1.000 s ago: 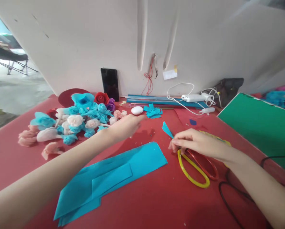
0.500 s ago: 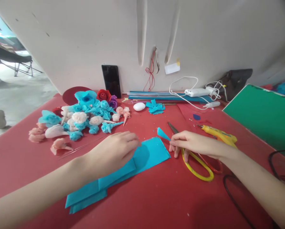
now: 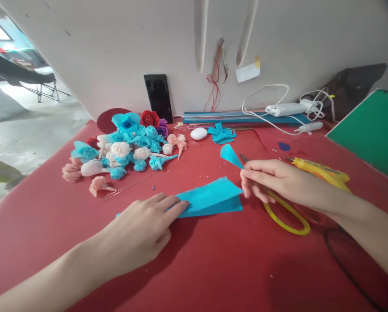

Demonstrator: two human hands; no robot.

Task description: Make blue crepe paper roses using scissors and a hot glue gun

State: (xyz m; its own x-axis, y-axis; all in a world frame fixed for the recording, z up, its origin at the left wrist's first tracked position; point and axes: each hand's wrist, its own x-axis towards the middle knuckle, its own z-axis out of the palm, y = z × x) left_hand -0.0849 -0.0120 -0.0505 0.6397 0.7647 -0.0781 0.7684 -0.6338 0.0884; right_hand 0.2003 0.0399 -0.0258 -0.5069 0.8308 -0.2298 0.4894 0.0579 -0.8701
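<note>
My left hand (image 3: pixel 148 225) is closed on a folded strip of blue crepe paper (image 3: pixel 210 197), its fingertips on the strip and part of the paper hidden beneath it. The strip's free right end points toward my other hand. Between the thumb and fingers of my right hand (image 3: pixel 265 177) is the narrow end of a small blue paper petal (image 3: pixel 230 155), its rounded end pointing up and left. Scissors with a yellow handle loop (image 3: pixel 288 219) are under that hand; I cannot tell whether the fingers also grip them.
Paper flowers (image 3: pixel 120 149) in blue, white and pink lie in a heap at left, beside thin wires (image 3: pixel 122 190). A phone (image 3: pixel 159 97) leans on the wall. Behind are a white egg-shaped object (image 3: pixel 198 133), blue scraps (image 3: pixel 221 133) and a white power strip (image 3: pixel 285 109). A yellow glue gun (image 3: pixel 320 171) is at right.
My left hand has come down onto the strip, whose near-left part has swung away and is now mostly hidden. The petal in my right hand shows more of its face. The view has shifted.
</note>
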